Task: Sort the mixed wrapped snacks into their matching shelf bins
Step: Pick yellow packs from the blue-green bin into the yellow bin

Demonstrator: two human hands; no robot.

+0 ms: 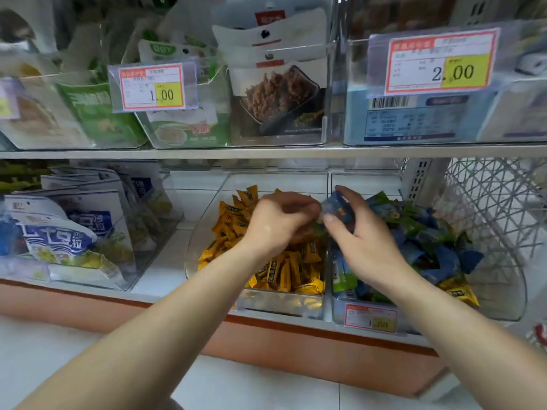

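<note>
Two clear bins stand side by side on the lower shelf. The left bin (201, 232) is filled with yellow wrapped snacks (284, 270). The right bin (503, 291) holds blue and green wrapped snacks (429, 241), with a yellow snack (460, 290) at its front right. My left hand (275, 220) hovers over the yellow bin with curled fingers, pinching a green wrapper (318, 224) that is mostly hidden. My right hand (355, 229) grips a blue wrapped snack (334, 204) above the divide between the bins.
Large blue-and-white bags (59, 232) fill a clear bin at the left. The upper shelf (266, 152) carries bins of packets with price tags (152, 87). A white wire basket (497, 202) stands at the right. An orange shelf base (296, 347) meets the tiled floor.
</note>
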